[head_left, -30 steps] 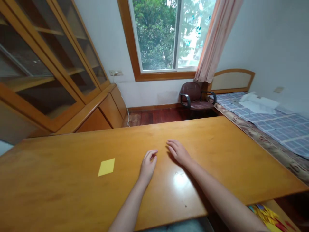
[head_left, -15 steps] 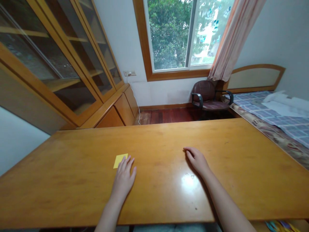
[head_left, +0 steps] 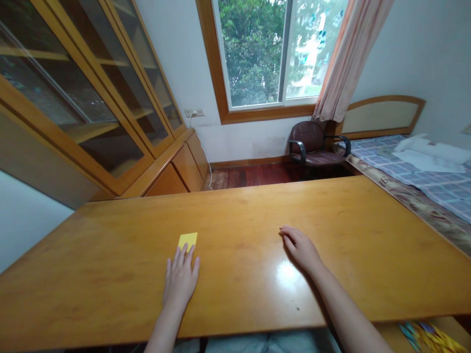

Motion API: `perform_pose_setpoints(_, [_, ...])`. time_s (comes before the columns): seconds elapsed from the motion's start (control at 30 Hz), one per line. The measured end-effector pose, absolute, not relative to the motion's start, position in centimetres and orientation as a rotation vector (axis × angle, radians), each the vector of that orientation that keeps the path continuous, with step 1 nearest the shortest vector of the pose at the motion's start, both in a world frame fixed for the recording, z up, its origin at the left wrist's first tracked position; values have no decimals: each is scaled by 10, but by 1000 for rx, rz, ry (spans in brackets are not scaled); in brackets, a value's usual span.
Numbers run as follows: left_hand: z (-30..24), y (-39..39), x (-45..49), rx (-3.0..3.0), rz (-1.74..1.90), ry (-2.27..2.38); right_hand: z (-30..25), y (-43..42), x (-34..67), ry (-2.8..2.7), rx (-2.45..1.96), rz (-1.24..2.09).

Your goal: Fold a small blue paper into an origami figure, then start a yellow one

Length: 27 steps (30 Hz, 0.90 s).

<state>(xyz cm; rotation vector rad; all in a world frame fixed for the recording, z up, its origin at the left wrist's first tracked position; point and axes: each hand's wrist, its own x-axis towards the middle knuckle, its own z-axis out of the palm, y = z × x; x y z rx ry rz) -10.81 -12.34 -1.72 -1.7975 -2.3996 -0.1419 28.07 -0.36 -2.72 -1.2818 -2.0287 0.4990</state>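
A yellow square of paper (head_left: 188, 239) lies flat on the wooden table (head_left: 235, 274), left of the middle. My left hand (head_left: 181, 274) rests palm down with its fingers spread, and its fingertips cover the paper's near edge. Farther right, my right hand (head_left: 300, 247) lies on its side on the tabletop. Its fingers are loosely stretched and bent a little, with the thumb apart from them and nothing visible in its grasp. Some of its fingers are hidden behind the others.
Glass-door cabinets (head_left: 121, 98) stand along the left wall. Past the table's far edge are a brown armchair (head_left: 311, 142) and a window (head_left: 257, 54). A bed (head_left: 415, 162) adjoins on the right. Colourful items (head_left: 430, 336) sit in an open drawer below the near right edge.
The yellow paper has shifted slightly right and turned a little. My left hand has drawn back toward me and left, uncovering the paper's right side. My right hand stays about where it was.
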Motion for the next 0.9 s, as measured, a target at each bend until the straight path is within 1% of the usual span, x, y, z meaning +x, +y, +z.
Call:
perform_pose_setpoints(0.53, [-16,-125,-108,-1806,-156,-2406,-20,-8,272,-2186,-1330,297])
perform_pose_setpoints(0.7, [-17,-124,-108,-1810,-107,-2399,-17,-10,269,-2207,-1364,239])
perform_pose_setpoints(0.9, [-18,-123,-108,-1796,-87,-2389,-16,-10,268,-2202,-1360,241])
